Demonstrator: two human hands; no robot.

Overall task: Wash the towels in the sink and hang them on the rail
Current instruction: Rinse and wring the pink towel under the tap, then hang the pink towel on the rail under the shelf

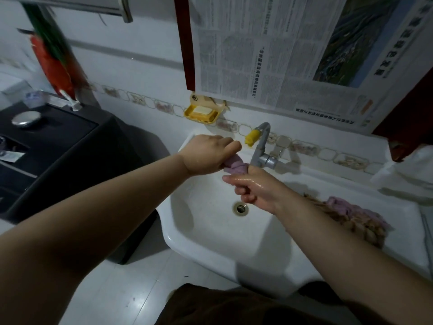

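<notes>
Two hands wring a twisted purple towel over the white ceramic sink: left hand and wet right hand each grip an end. Grey metal tap stands just behind. More crumpled towels lie on the sink's right ledge; yellow soap dish hangs on the tiled wall.

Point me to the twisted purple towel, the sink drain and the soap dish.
twisted purple towel point(235, 164), head view, on the twisted stretch between the two hands
sink drain point(240, 208), head view, on the drain opening
soap dish point(201, 113), head view, on the yellow tray's front rim
</notes>
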